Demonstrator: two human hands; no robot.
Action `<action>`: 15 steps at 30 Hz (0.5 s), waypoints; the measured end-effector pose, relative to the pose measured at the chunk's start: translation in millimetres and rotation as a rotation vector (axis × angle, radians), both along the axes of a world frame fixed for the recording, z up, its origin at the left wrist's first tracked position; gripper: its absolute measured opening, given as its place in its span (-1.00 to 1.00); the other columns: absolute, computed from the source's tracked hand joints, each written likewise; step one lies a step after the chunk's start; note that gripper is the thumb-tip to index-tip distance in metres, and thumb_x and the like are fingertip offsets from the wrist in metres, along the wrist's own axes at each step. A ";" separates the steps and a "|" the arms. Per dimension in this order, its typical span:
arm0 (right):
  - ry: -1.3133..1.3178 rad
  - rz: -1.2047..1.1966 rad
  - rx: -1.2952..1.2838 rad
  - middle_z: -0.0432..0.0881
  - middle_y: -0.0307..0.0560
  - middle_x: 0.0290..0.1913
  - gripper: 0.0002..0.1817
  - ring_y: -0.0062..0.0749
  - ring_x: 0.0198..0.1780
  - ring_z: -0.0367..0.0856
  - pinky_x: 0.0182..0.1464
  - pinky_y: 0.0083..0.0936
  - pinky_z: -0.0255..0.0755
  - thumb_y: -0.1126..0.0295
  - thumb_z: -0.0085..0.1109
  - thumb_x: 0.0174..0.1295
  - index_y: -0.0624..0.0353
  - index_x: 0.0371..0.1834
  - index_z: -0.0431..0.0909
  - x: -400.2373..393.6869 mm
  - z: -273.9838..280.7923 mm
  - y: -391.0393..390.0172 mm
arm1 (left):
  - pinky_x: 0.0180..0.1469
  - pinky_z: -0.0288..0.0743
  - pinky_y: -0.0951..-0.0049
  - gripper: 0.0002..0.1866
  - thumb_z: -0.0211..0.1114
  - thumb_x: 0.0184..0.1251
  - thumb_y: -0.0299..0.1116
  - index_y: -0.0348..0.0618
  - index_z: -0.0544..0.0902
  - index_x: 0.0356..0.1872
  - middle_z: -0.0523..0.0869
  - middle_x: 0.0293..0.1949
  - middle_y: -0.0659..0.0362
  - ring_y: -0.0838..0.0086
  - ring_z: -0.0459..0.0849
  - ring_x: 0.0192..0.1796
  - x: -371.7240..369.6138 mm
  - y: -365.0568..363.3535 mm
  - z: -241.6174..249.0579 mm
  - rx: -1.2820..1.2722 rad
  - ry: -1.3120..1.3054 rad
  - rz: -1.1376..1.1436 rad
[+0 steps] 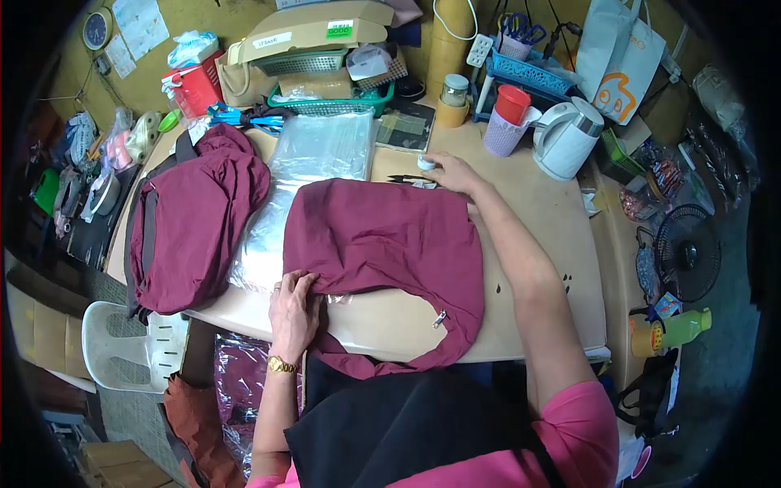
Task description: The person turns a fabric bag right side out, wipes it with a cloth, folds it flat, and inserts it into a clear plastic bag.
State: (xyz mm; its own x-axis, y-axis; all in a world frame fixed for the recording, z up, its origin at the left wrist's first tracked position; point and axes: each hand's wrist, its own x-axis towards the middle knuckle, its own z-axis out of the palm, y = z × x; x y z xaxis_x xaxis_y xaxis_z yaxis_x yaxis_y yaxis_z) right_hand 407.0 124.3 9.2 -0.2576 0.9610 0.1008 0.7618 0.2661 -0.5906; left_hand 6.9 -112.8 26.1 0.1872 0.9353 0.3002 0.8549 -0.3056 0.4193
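A maroon fabric bag [382,232] lies flat before me, its looped strap [460,321] with a metal zipper pull [439,318] curving toward my body. My left hand [294,305] is closed on the bag's lower left edge; a gold watch [282,364] circles that wrist. Beyond the bag's far edge, my right hand [452,173] has its fingertips closed at a small white round object [425,163], whose kind I cannot make out. Dark thread snips [404,178] rest close to that hand, partly hidden by the bag.
A second maroon bag [195,220] lies at left beside clear plastic sleeves [321,150]. Along the back are a green basket [366,102], a glass jar [455,89], a lilac cup [504,134] and a white kettle [565,140]. A white chair [122,346] stands at lower left.
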 end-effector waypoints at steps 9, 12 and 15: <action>-0.291 0.024 0.369 0.49 -0.04 -0.29 -0.66 -0.11 -0.14 0.54 -0.03 -0.28 0.33 0.23 0.46 0.04 0.11 -0.33 0.47 -69.4 36.4 -269.8 | -0.08 0.52 0.18 -0.80 0.38 0.09 -0.64 -0.22 0.60 -0.26 0.60 -0.25 -0.01 0.04 0.64 -0.13 -4.1 2.2 -7.1 0.104 -0.293 0.035; -0.294 -0.014 0.311 0.48 -0.11 -0.31 -0.78 -0.17 -0.15 0.54 -0.04 -0.28 0.31 0.44 0.37 0.05 0.11 -0.32 0.49 -13.0 27.5 -285.4 | -0.11 0.52 0.20 -0.80 0.36 0.08 -0.66 -0.20 0.54 -0.33 0.57 -0.30 0.00 0.06 0.63 -0.21 2.1 2.0 14.7 0.062 -0.224 -0.048; -0.436 -0.188 0.381 0.59 -0.11 -0.23 -0.74 -0.19 -0.07 0.60 -0.01 -0.23 0.39 0.47 0.42 0.02 0.16 -0.23 0.56 -2.8 111.5 -307.6 | -0.14 0.52 0.25 -0.76 0.46 0.04 -0.60 -0.20 0.55 -0.33 0.57 -0.31 0.02 0.07 0.64 -0.24 18.7 -17.8 28.1 0.169 -0.078 -0.160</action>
State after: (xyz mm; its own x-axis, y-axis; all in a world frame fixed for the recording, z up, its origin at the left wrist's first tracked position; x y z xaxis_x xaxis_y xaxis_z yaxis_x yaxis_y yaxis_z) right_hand 404.2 -183.3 120.7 -0.1820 0.9110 0.3699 0.9665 0.2350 -0.1032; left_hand 25.6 -130.6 54.2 0.2993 0.8310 0.4689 0.7568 -0.5061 0.4137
